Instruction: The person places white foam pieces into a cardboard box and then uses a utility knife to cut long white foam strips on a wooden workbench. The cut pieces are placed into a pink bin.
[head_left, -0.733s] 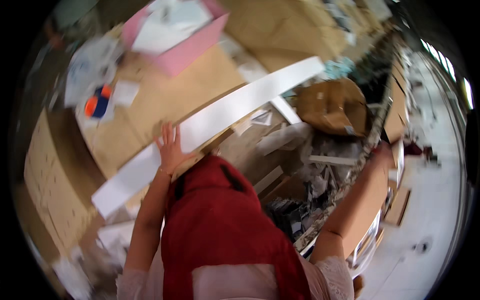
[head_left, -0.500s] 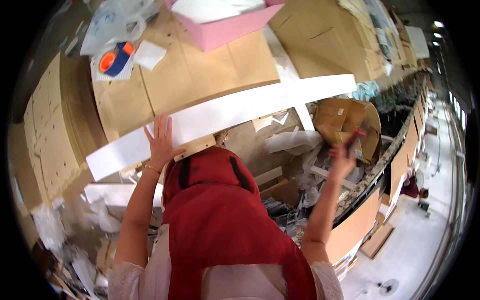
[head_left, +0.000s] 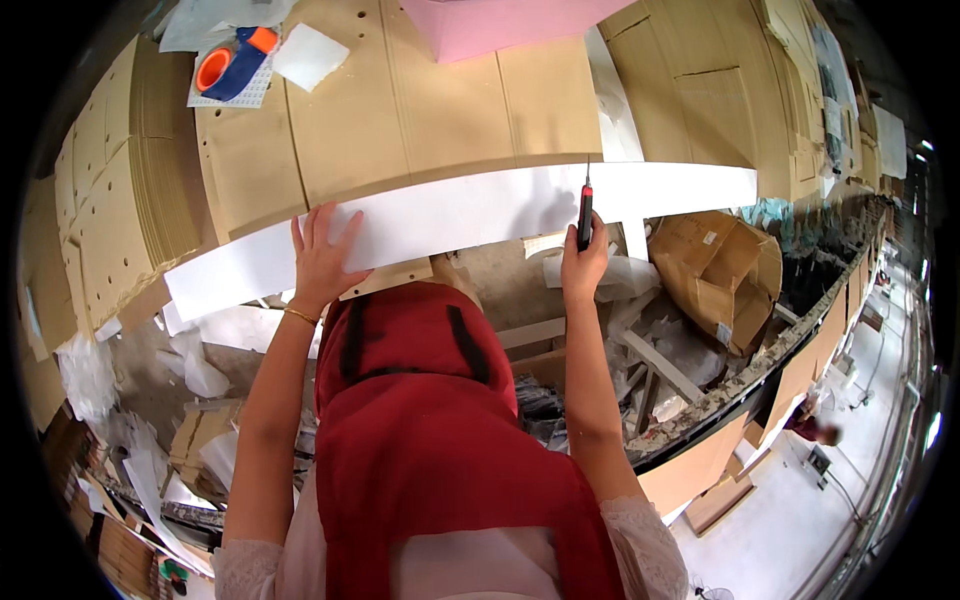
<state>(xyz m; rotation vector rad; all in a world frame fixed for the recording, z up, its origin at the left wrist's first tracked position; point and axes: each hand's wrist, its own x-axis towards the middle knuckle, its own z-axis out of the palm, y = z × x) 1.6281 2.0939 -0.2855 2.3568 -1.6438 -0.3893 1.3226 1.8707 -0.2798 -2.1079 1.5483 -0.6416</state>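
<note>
The long white foam strip [head_left: 460,215] lies crosswise on the tabletop [head_left: 420,110], its long axis running left to right. The left hand [head_left: 322,262] presses flat on it, fingers spread; the right hand [head_left: 583,268], grip clamped on a red-handled cutter [head_left: 585,212], apparently has its blade at the strip's far edge.

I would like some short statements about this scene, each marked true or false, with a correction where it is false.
1. The left hand lies flat on the long white strip. True.
2. The right hand is empty. False: it grips a red-and-black handled tool.
3. The tape dispenser is blue and orange. True.
4. The pink box stands on the floor. False: it sits on the cardboard sheets of the bench.
</note>
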